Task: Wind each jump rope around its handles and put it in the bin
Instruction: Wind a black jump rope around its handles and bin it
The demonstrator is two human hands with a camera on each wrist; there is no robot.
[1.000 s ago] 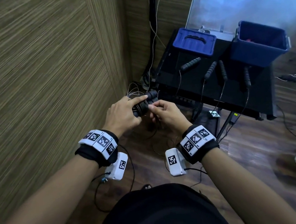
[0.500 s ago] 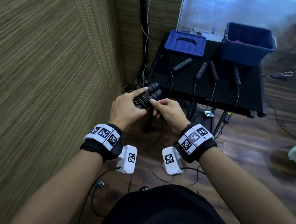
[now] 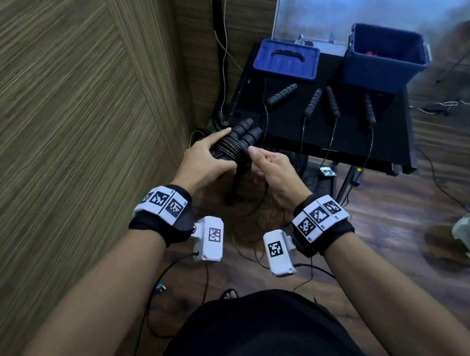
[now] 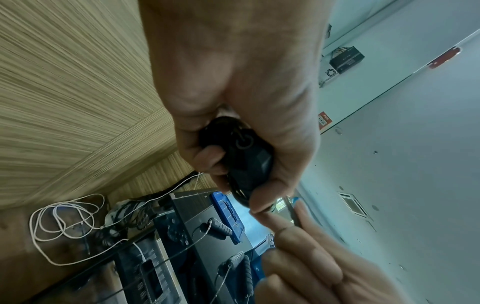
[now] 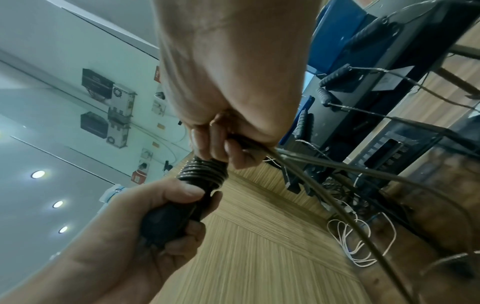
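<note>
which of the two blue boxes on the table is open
The right blue bin, nearest the table's right edge: its top is open and you see inside. The left blue box shows a closed lid with a handle.

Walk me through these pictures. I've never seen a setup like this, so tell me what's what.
No machine here: a person wears one camera on the head and one on each wrist. The head view looks down at both hands. The left hand grips a pair of black handles with rope coiled round them. The right hand pinches the loose rope beside the coil; the right wrist view shows this close up. On the black table lie four more handles, their ropes hanging over the edge, plus a blue lid and the blue bin.
</note>
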